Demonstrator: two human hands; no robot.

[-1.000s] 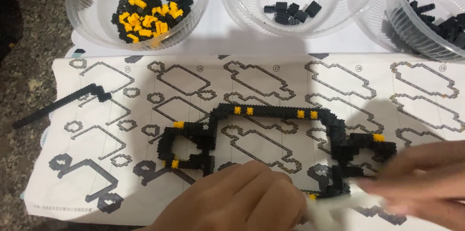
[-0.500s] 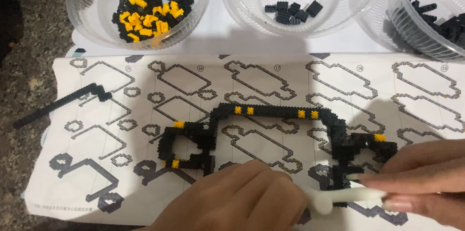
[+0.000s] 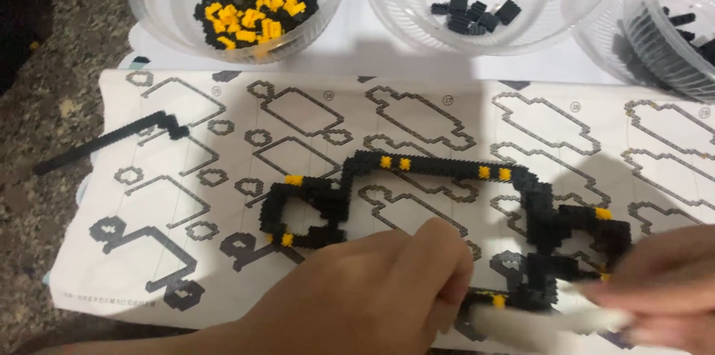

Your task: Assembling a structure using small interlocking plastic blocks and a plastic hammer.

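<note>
Left hand (image 3: 372, 288): fingers curled together, pressing the black-and-yellow brick frame (image 3: 447, 206) flat on the instruction sheet (image 3: 223, 251); keep it pinned.
Frame: lies mid-sheet, below three clear bowls (image 3: 238, 5).
Right hand (image 3: 655, 288): fingers apparently clamped on a blurred white tool (image 3: 536, 319); lever gently at the frame's lower edge.

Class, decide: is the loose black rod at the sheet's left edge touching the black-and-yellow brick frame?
Apart. The head view shows the black rod lying well left of the brick frame, with bare instruction sheet between them.
</note>
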